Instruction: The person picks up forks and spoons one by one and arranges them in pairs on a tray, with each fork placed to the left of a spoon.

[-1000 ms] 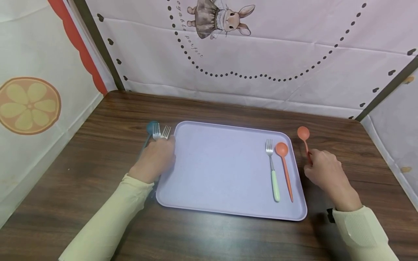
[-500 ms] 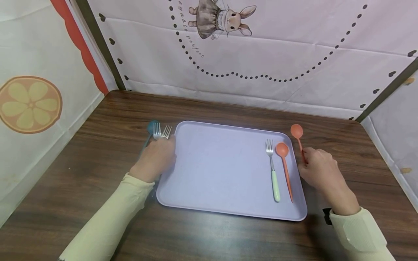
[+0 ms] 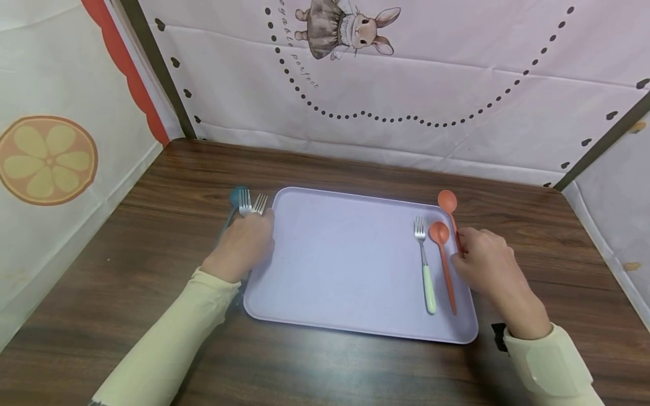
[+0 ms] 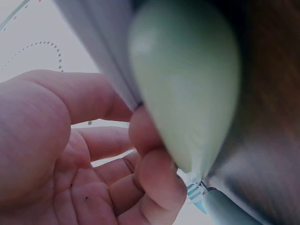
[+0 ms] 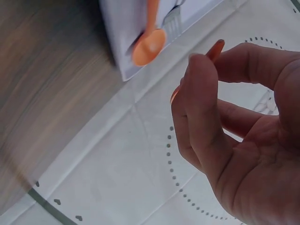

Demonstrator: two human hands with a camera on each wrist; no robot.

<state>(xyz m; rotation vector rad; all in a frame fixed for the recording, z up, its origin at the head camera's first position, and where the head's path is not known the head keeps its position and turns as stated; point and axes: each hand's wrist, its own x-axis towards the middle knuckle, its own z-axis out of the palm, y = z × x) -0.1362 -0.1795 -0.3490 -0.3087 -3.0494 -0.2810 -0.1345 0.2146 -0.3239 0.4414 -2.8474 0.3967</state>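
Note:
My left hand [image 3: 242, 243] is at the left edge of the lilac tray [image 3: 345, 265], pinching a fork [image 3: 259, 204] by its light green handle [image 4: 187, 79]. Close beside it lies a second fork [image 3: 245, 202], whose grey-green handle [image 4: 232, 208] shows in the left wrist view. A teal spoon [image 3: 237, 197] is just left of these, partly hidden by the hand. My right hand [image 3: 490, 262] pinches an orange spoon [image 3: 447, 201] by its handle, over the tray's right edge. On the tray rest a green-handled fork [image 3: 426, 276] and another orange spoon [image 3: 445, 265], side by side.
The tray lies on a dark wood-grain table [image 3: 325, 366]. A printed white cloth [image 3: 431, 67] stands behind the table, and similar cloths hang at the left and right sides.
My right hand has moved left with the orange spoon, from the table beside the tray to the tray's right edge. The left hand has stayed nearly still.

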